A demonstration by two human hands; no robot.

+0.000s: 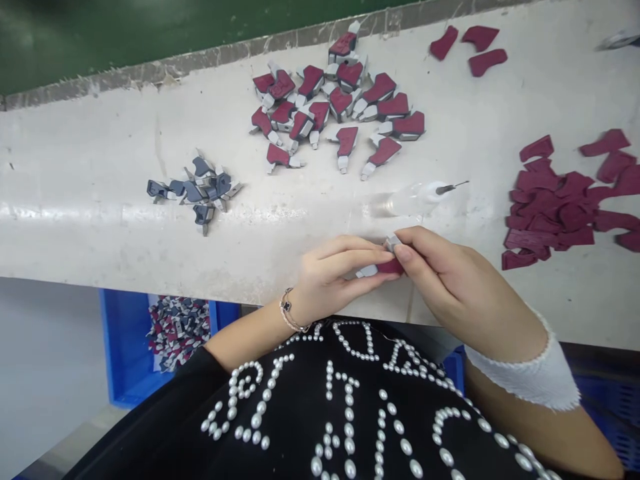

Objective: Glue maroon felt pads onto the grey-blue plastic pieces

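Note:
Both my hands meet over the near edge of the white table, around one small grey part with a dark red face (390,266). My left hand (337,270) is closed on its left side, fingers lying along it. From the right, my right hand (445,277) pinches its grey upper end between thumb and fingers. The hands cover much of the part. Just beyond them lies a clear bottle with a thin needle tip (420,198), pointing right. Farther off is a group of similar grey parts with red faces (340,100).
At the right lies a heap of loose dark red pieces (545,207); a few more red pieces (480,40) are at the far right. Blue-grey parts (200,188) sit at the left. Below the table edge, a blue bin (120,347) holds many mixed parts.

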